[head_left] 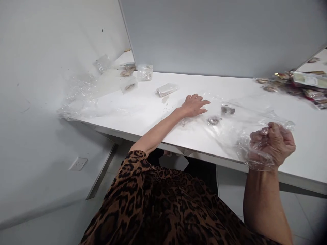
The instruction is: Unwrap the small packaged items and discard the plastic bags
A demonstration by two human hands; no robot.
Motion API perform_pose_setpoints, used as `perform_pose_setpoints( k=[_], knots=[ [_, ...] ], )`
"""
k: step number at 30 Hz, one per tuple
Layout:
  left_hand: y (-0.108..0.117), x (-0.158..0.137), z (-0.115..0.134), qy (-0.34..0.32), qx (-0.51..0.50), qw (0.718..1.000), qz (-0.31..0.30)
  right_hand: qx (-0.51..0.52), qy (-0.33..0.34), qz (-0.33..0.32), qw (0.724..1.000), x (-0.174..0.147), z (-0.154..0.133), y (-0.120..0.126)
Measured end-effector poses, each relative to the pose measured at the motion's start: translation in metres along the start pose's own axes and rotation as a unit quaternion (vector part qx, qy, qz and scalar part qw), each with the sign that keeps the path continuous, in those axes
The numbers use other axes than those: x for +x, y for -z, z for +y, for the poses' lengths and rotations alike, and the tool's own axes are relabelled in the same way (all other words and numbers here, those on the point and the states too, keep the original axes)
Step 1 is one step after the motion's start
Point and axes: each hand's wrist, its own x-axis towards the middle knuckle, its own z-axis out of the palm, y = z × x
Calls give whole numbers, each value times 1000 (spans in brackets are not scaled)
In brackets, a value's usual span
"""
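A large clear plastic bag [230, 131] lies spread over the white table in front of me. My right hand [274, 144] is closed around its bunched right end, above the table's front edge. Palm down with fingers spread, my left hand [194, 105] rests at the bag's left part. Between my hands, a small dark packet [228, 109] and a small brown wrapped piece [214, 120] show at the bag; whether they lie inside or under the film I cannot tell.
A clear-wrapped block [167, 90] lies left of my left hand. Small clear packets [145, 72] stand at the back left, and crumpled plastic film [79, 97] lies by the wall. Several packaged items [306, 85] are piled at the back right. A grey panel [219, 37] rises behind the table [122, 119].
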Motion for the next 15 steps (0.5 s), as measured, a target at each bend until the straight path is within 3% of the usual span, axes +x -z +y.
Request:
perform_pose_setpoints(
  k=[2,6,12,15],
  knots=[
    [-3,3,-1,-1,18,999,-27,-5,15,13,1000,3,2,2],
    [3,-12,-12,36,16,999,-12,-20,55,25,998,11,6,7],
    [17,-46,-31,130,-58,989,32,-33,103,55,993,23,11,19],
    [15,-54,-36,203,-41,976,62,-40,130,75,988,23,14,26]
  ],
)
